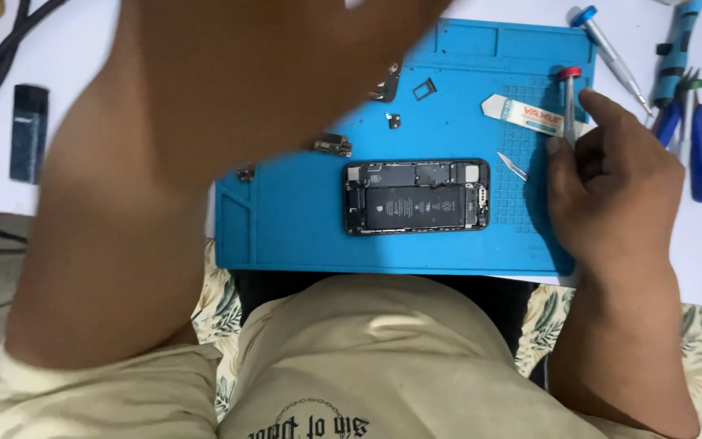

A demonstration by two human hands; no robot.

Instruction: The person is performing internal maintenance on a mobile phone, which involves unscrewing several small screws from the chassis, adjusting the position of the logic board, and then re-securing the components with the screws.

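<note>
While the right hand (611, 191) pinches a red-capped screwdriver (569, 106) upright, the opened phone (417, 197) lies lengthwise just left of it on the blue mat (286, 228); the raised left arm (164, 162) hides its fingers.

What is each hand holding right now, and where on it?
The right hand grips a red-capped screwdriver around its lower shaft. The left hand is raised out of frame, so its hold cannot be told.

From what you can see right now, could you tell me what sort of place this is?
Most likely a phone repair bench. An opened phone with its insides showing lies on a blue work mat, small loose parts sit nearby, and the right hand holds a red-capped screwdriver, with more tools beside the mat.
</note>
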